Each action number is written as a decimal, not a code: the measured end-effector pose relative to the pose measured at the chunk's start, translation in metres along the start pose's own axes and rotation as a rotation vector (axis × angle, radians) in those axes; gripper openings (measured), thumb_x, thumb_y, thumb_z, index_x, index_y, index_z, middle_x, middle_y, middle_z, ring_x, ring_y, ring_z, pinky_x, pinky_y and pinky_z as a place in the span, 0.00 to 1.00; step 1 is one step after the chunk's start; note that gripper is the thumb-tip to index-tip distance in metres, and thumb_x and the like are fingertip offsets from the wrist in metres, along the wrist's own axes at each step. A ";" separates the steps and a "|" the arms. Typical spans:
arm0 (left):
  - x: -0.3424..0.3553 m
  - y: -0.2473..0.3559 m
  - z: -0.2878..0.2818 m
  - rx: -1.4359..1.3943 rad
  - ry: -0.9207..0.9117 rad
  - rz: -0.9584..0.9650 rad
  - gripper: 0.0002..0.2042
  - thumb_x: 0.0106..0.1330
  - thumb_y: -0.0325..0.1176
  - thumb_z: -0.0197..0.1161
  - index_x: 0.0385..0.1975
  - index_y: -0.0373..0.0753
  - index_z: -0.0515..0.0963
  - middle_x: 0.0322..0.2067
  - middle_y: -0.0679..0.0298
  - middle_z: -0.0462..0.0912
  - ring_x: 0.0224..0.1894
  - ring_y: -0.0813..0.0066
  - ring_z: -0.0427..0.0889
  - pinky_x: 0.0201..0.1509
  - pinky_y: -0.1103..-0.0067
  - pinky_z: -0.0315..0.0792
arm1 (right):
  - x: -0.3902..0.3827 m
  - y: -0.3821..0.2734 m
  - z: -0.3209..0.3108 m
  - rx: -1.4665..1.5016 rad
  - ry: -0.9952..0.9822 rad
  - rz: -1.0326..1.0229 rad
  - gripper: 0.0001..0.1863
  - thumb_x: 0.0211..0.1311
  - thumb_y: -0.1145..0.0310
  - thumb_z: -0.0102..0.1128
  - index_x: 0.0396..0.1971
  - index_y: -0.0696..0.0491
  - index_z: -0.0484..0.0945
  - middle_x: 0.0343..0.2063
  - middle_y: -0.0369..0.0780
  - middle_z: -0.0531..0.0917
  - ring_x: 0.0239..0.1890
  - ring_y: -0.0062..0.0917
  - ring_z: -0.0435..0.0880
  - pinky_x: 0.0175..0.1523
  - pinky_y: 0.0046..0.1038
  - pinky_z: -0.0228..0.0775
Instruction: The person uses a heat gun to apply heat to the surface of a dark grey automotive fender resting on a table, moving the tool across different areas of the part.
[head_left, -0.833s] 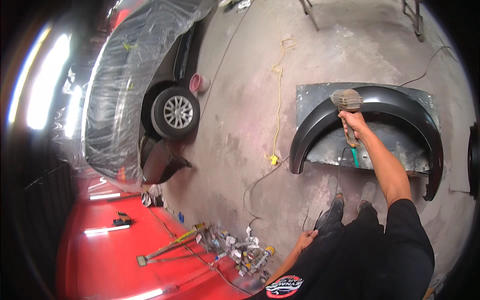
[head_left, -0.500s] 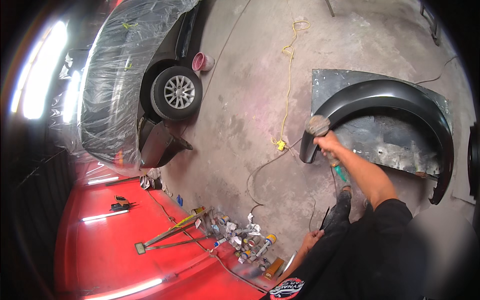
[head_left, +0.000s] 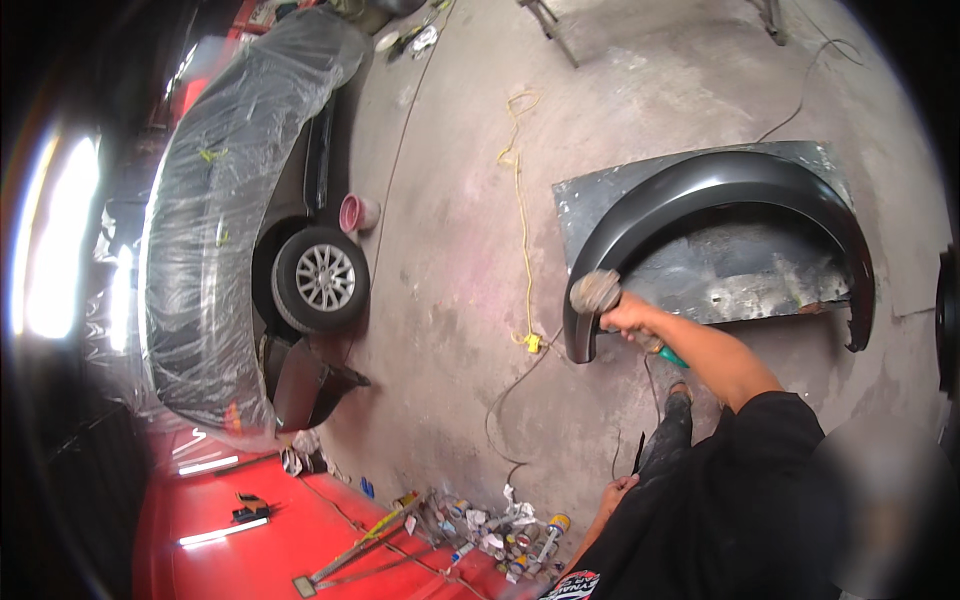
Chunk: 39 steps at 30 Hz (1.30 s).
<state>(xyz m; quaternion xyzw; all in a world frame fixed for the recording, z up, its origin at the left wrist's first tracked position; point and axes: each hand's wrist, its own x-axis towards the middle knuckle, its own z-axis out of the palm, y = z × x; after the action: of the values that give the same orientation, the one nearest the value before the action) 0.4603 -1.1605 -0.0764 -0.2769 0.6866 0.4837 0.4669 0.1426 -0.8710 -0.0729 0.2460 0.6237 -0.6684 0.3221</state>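
Note:
My right hand [head_left: 628,314] grips a dusty corded power tool [head_left: 597,291] with a rounded head and a green rear end. The tool's head is over the left leg of a black arched car fender [head_left: 745,172]; I cannot tell whether it touches. That fender lies across a flat, worn grey panel [head_left: 600,200] on the floor. My left hand [head_left: 617,491] hangs low beside my leg, fingers curled; what it holds, if anything, is hidden.
A car under clear plastic sheeting [head_left: 210,240] stands at left, with a pink bucket [head_left: 358,213] by its wheel [head_left: 322,280]. A yellow extension cord [head_left: 523,230] crosses the floor. Several cans and crumpled papers [head_left: 500,525] lie near a red car panel [head_left: 240,560].
The view has shifted, so the fender and car appear lower and further left. The tool has turned in my right hand's grip, its green end now pointing more to the right; it stays over the fender's left leg.

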 end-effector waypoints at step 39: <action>0.026 0.188 0.175 0.980 -0.427 0.136 0.15 0.64 0.43 0.60 0.32 0.35 0.79 0.25 0.68 0.80 0.28 0.83 0.74 0.34 0.81 0.69 | -0.393 0.465 -0.309 1.934 1.430 -0.073 0.08 0.49 0.66 0.59 0.25 0.52 0.69 0.17 0.35 0.67 0.15 0.23 0.66 0.18 0.28 0.62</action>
<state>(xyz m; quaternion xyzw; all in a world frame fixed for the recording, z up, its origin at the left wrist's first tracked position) 0.3587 -0.9257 -0.0400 0.1231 0.7380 0.1813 0.6382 0.7269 -0.5223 -0.1305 0.6830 -0.0914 -0.5806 -0.4337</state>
